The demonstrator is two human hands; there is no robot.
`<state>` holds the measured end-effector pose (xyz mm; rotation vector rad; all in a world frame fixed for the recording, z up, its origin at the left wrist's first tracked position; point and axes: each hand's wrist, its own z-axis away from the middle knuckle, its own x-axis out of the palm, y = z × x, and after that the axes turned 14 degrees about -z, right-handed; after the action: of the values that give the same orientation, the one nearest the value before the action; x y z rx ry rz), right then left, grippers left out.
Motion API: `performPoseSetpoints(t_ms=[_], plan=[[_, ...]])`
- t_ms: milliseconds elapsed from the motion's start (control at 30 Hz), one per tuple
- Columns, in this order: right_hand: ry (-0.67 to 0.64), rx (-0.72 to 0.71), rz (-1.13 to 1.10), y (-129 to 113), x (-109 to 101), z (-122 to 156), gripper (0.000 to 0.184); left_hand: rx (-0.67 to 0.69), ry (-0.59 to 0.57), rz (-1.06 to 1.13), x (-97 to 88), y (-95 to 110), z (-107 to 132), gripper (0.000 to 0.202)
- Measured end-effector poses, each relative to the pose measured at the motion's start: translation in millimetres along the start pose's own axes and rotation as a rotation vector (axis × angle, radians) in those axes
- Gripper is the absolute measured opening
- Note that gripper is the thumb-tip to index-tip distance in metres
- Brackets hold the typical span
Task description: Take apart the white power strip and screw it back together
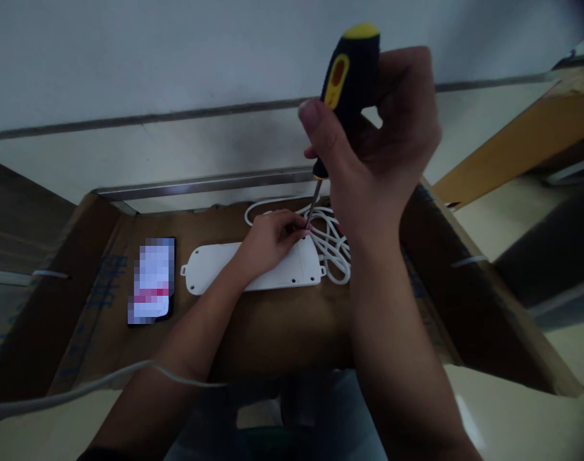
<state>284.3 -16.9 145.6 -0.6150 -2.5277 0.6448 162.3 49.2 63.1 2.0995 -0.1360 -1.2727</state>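
My right hand (378, 141) is closed around the black and yellow handle of a screwdriver (342, 83), held upright with its thin shaft pointing down. The tip meets the far right end of a white power strip (210, 269) that lies back side up on brown cardboard (282, 326). My left hand (270, 240) rests on the strip near that end, its fingers pinched right at the screwdriver tip; whether they hold something small I cannot make out. The strip's white cable (333, 246) is coiled just to the right of it.
A phone (152, 280) lies screen up on the cardboard, left of the strip. A metal bar (200, 186) runs along the cardboard's far edge. A thin white cable (81, 387) crosses my left forearm. A wooden board (513, 141) stands at the right.
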Motion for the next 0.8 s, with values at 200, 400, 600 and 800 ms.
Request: performPoseSetpoints(t_ms=[200,400,600,800], plan=[[0.002,-0.034,0.226,-3,-2,0,0.030,-0.072,0.026,0.003,5.5,1,0,0.007],[0.028,-0.011,-0.036,4,0,0,0.055,-0.043,0.030,0.022,7.1,2,0,0.014],[-0.056,-0.004,0.118,4,-3,-2,0.036,-0.006,0.050,0.029,6.6,2,1,0.018],[-0.060,-0.046,0.226,8,-5,-1,0.038,-0.095,0.090,0.028,9.9,5,-1,0.013]])
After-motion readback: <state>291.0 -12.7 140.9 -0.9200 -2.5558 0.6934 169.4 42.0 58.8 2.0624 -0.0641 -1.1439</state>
